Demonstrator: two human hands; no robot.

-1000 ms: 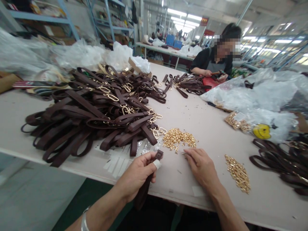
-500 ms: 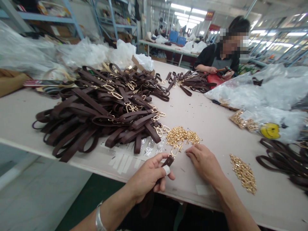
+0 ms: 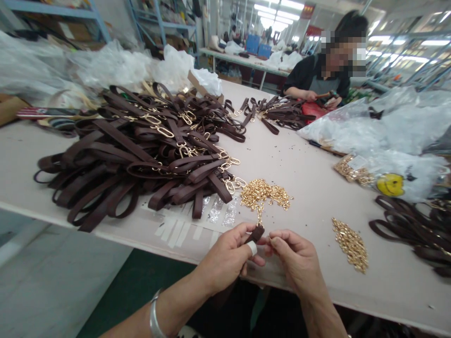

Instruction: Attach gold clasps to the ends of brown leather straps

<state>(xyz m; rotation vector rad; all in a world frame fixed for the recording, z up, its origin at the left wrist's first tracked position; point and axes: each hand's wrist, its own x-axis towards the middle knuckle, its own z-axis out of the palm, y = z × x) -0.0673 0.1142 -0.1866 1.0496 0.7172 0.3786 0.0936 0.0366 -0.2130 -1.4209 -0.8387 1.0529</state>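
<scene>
A dark brown leather strap is pinched between the thumb and fingers of my left hand, with white tape round its thumb. Gold hardware hangs from the strap's end, pointing away from me. My right hand is beside that end, its thumb and forefinger pressed together; whatever they hold is too small to make out. Just beyond both hands lies a heap of small gold metal pieces. Another gold heap is to the right of my right hand.
A big pile of brown straps with gold rings covers the table's left. More straps lie at right, near plastic bags. A bag of gold pieces is there too. Across the table a co-worker handles straps.
My right hand has come from beside the gold heap towards me and left, up to the strap's end, its fingertips now pinched. My left hand still holds the strap, slightly turned.
</scene>
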